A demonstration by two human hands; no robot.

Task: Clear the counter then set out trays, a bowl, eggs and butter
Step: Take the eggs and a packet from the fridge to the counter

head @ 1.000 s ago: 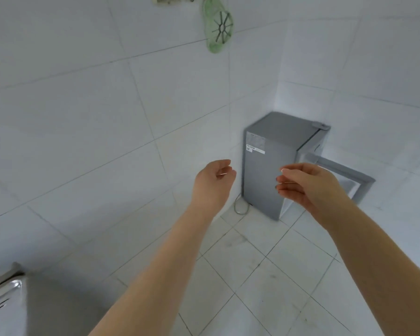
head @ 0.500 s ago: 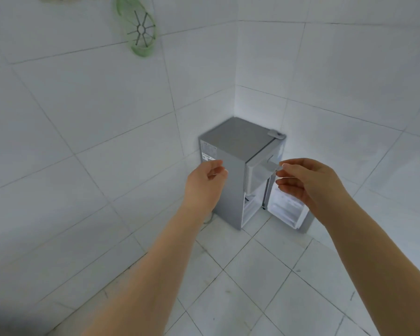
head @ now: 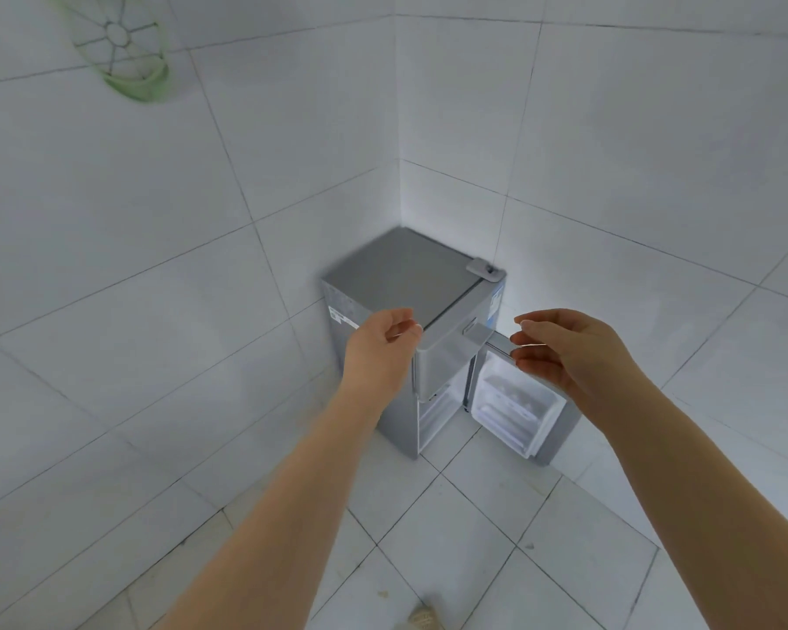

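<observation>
Head view, small grey fridge (head: 401, 270) in tiled corner, lower door (head: 519, 416) swung open, white door shelves showing, left hand (head: 381, 352) loosely curled and empty, right hand (head: 565, 347) half-open, empty, fingers near door's top edge, green slicer (head: 124, 52) on wall, eggs and butter unseen.

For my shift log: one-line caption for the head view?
Both empty hands, left hand and right hand, reach toward a small grey fridge with its lower door open.
</observation>
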